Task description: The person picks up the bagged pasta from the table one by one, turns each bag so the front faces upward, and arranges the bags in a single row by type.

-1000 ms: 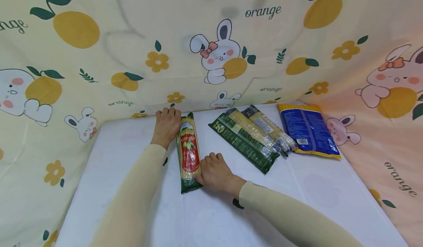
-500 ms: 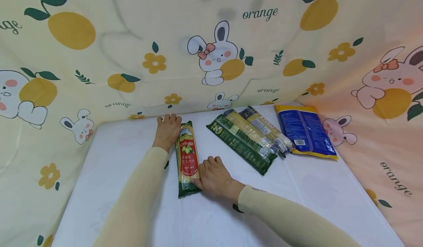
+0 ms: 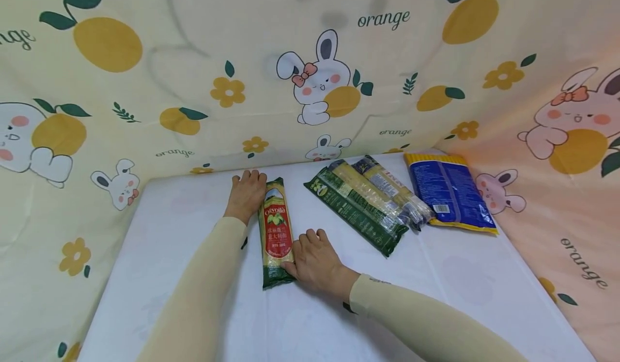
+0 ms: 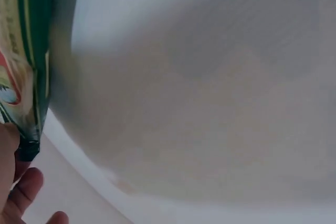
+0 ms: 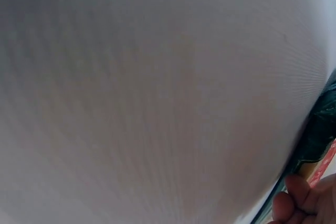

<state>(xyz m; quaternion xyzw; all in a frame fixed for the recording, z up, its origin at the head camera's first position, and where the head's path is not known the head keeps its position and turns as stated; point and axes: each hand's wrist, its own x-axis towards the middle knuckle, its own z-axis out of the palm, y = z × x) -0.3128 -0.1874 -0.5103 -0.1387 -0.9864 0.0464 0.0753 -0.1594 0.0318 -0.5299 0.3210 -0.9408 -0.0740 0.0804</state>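
We see the slim green, gold and red plastic packet of spaghetti (image 3: 277,233) at about 7 o'clock from the middle of the head view, on or just above the white cloth-covered table (image 3: 194,281); we cannot tell whether its whole underside touches. Our left hand (image 3: 246,192), at the packet's 11 o'clock, pinches the far end: the left wrist view shows the thumb over the wrapper and a finger beyond its tip. Our right hand (image 3: 317,257), at 4 o'clock, grips the near right edge, thumb on the face and the other fingers curled beside it. The hands are apart from each other, with the packet between them. We judge that holding it at opposite ends steadies the long wrapper and governs its angle, while the red label stays uncovered. Its long axis runs nearly from 12 to 6, the top leaning slightly towards 11, and the print reads upright to us, brand name towards the far end. Well apart, between 2 and 3 o'clock from it, a long dark-green and yellow plastic packet (image 3: 356,211) slants from 10 to 4 beside a clear, blue-ended packet (image 3: 387,182); beyond them lies a broad blue plastic bag with yellow edges (image 3: 451,195). This grouping seemingly leaves working room around our hands.
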